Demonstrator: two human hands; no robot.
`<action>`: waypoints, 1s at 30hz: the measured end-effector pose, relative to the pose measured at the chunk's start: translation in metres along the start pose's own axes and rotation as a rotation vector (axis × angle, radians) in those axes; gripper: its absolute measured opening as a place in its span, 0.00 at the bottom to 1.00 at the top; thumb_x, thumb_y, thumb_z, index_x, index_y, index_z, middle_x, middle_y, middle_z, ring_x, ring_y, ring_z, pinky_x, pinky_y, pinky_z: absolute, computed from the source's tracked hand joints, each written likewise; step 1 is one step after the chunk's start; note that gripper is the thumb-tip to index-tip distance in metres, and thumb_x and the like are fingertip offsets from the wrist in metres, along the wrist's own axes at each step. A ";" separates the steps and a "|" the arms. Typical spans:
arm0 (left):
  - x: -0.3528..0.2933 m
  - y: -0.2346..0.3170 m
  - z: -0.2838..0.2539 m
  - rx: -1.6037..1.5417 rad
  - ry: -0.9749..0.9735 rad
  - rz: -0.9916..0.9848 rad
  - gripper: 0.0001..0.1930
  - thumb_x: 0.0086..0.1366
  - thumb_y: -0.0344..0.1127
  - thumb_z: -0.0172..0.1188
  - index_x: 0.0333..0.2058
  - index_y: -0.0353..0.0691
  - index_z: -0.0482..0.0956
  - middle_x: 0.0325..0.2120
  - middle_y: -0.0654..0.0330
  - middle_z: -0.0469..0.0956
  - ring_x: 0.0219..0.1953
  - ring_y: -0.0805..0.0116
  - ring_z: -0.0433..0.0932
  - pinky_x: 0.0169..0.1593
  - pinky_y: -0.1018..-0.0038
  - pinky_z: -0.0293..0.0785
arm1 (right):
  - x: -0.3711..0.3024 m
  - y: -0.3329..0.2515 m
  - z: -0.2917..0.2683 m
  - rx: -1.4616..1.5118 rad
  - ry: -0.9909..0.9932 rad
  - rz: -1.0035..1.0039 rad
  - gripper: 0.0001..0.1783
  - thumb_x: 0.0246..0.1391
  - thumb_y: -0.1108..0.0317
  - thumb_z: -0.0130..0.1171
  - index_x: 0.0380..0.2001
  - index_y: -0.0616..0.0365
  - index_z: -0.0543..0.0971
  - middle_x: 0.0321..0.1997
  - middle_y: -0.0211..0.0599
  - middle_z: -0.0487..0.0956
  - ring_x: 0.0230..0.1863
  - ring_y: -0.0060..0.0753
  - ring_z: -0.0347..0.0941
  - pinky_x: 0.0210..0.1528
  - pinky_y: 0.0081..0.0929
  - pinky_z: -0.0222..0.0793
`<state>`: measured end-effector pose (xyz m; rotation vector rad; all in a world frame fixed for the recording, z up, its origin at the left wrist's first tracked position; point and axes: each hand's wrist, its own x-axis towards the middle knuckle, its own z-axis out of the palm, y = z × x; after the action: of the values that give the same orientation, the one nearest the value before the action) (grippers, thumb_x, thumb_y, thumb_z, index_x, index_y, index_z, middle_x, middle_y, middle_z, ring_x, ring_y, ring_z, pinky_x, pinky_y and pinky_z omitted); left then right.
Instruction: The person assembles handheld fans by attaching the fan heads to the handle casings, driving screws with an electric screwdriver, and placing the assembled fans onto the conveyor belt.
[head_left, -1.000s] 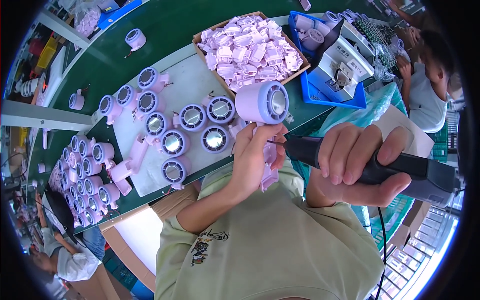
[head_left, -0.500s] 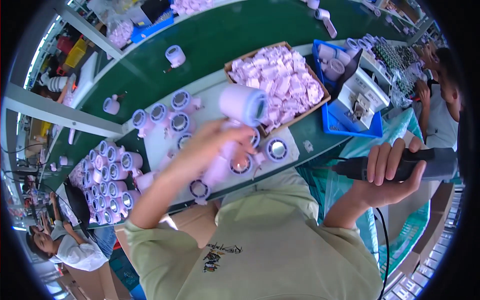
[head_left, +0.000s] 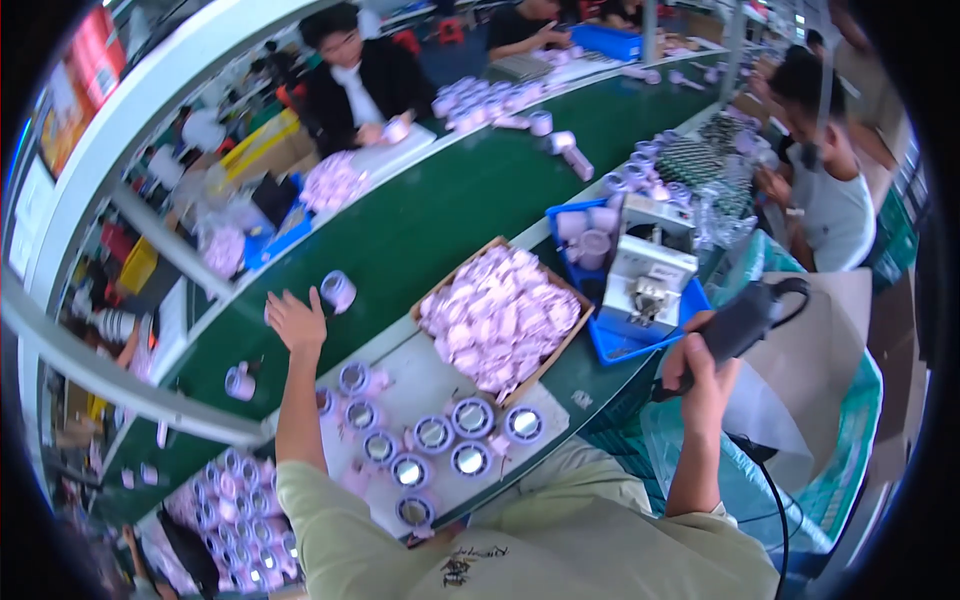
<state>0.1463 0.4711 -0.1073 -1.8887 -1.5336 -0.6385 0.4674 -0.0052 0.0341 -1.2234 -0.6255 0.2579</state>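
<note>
My left hand [head_left: 297, 320] is stretched out over the green conveyor belt, its fingers spread and nothing in them. Just right of its fingertips stands a lilac cylindrical housing [head_left: 338, 291]. In my right hand [head_left: 705, 372] is a black electric screwdriver [head_left: 742, 322], its body slanting up to the right and a loop at its rear end. Between my arms, several lilac housings with round ringed faces [head_left: 472, 418] lie on a white board [head_left: 400, 385]. My left forearm covers part of the board's left side.
A cardboard box [head_left: 413, 312] of small lilac parts stands beyond the board. Right of it is a blue tray [head_left: 612, 352] with a grey-white device [head_left: 650, 270]. More housings [head_left: 235, 510] are massed at the lower left. A white post [head_left: 130, 385] crosses the left. Co-workers sit opposite and at the right.
My left hand has left the board, where it held a lilac housing, and reached forward-left over the belt, now empty. My right hand keeps the screwdriver, now tilted. The view has shifted upward.
</note>
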 end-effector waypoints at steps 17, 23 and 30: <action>-0.041 0.080 -0.327 -1.000 -0.343 0.699 0.32 0.49 0.22 0.64 0.55 0.39 0.67 0.50 0.47 0.70 0.44 0.53 0.76 0.42 0.65 0.77 | -0.044 0.000 0.074 -0.500 -0.222 -0.456 0.35 0.46 0.67 0.68 0.56 0.65 0.65 0.59 0.44 0.67 0.58 0.33 0.65 0.59 0.30 0.61; -0.115 0.055 -0.367 -1.101 -0.372 0.615 0.24 0.53 0.27 0.63 0.51 0.36 0.73 0.49 0.43 0.72 0.36 0.57 0.80 0.37 0.69 0.79 | -0.063 0.012 0.104 0.087 -0.766 0.167 0.32 0.47 0.70 0.67 0.55 0.69 0.69 0.52 0.45 0.74 0.52 0.31 0.71 0.54 0.28 0.66; -0.153 -0.022 -0.349 -1.314 -0.716 0.315 0.11 0.61 0.30 0.60 0.42 0.38 0.80 0.34 0.56 0.81 0.31 0.63 0.80 0.31 0.72 0.77 | -0.069 0.025 0.114 0.139 -0.912 0.233 0.32 0.47 0.65 0.66 0.54 0.70 0.69 0.49 0.43 0.75 0.49 0.29 0.72 0.52 0.24 0.66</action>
<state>0.0965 0.1189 0.0308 -3.5609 -1.1300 -1.0101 0.3496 0.0583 0.0127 -1.0043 -1.2181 1.0712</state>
